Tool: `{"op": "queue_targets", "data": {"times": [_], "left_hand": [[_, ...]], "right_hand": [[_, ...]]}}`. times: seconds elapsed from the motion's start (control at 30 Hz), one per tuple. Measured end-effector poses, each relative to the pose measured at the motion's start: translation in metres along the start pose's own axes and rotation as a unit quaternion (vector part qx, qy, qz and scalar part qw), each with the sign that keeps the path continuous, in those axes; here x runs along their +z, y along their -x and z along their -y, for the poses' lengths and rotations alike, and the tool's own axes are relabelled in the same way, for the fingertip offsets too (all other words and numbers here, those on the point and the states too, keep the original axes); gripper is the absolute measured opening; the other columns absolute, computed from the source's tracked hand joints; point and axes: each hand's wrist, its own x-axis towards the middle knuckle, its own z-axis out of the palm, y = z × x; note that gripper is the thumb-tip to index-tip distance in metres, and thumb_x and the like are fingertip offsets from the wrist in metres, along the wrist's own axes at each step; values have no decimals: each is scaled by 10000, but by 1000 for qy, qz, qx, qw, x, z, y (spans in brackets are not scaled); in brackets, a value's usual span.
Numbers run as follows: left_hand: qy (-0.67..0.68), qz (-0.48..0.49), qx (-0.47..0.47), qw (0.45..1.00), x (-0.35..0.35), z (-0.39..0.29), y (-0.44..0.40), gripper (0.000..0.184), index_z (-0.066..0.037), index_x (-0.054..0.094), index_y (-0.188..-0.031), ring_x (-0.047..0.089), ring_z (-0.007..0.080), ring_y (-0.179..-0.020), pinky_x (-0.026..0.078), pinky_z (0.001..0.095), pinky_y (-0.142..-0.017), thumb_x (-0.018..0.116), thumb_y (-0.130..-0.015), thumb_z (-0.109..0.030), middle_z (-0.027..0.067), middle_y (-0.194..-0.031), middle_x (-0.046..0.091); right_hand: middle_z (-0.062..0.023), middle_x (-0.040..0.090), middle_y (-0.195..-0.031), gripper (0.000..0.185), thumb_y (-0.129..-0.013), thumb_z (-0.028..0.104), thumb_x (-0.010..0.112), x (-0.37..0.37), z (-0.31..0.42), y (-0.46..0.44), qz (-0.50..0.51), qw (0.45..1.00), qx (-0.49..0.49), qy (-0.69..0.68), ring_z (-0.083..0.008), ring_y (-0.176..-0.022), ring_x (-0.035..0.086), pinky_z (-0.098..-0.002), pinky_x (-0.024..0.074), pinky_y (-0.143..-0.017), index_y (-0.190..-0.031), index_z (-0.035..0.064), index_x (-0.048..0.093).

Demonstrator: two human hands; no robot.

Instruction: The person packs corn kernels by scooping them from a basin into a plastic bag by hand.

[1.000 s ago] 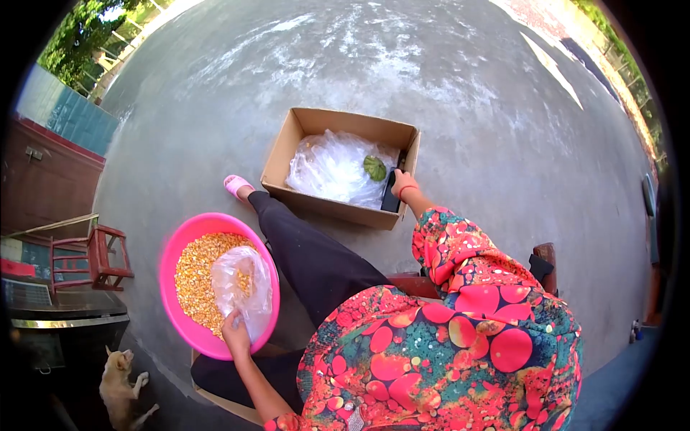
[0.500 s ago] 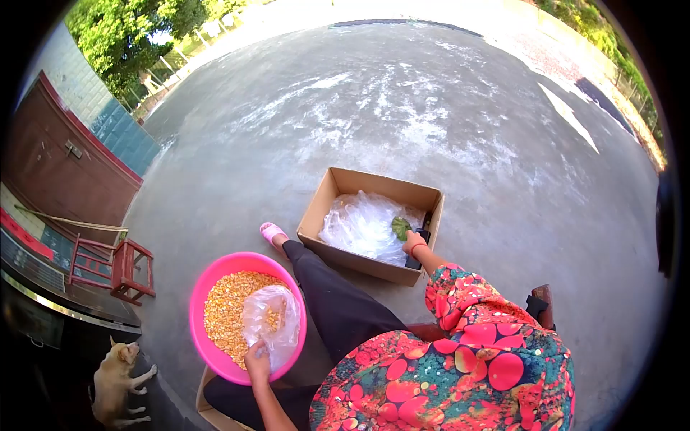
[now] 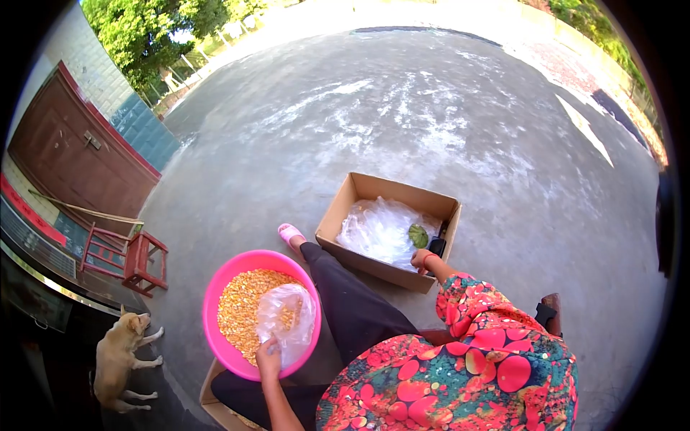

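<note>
A pink basin [image 3: 209, 305] full of yellow corn kernels [image 3: 241, 305] sits at my left. My left hand [image 3: 269, 357] pinches the edge of a clear plastic bag [image 3: 295, 334], which lies over the kernels with some kernels in it. My right hand [image 3: 424, 261] is at the near right side of a cardboard box [image 3: 366, 267], its fingers curled; what they hold, if anything, does not show. Just beyond it in the box lies a small rounded green thing [image 3: 417, 235], apart from the fingers, beside a heap of clear plastic bags [image 3: 381, 228].
A black object [image 3: 437, 246] stands in the box's right corner. At the left are a red wooden chair [image 3: 136, 262] and a tan dog [image 3: 121, 359]. Another cardboard box [image 3: 210, 391] is partly under my leg. Concrete ground [image 3: 546, 237] stretches ahead.
My right hand has drawn back from the green thing toward the box's near wall. My left hand stays on the bag. The whole view has shifted slightly.
</note>
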Motion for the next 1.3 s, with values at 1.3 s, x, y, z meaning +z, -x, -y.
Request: {"op": "queue_targets", "data": {"times": [1.3], "left_hand": [[7, 30, 0, 1000, 0, 10, -6, 275, 69, 592, -996, 575, 263, -951, 407, 339, -890, 519, -731, 68, 180, -969, 615]], "right_hand": [[-184, 623, -983, 301, -596, 126, 640, 16, 3, 5, -77, 948, -112, 289, -271, -906, 622, -370, 500, -741, -876, 23, 676]]}}
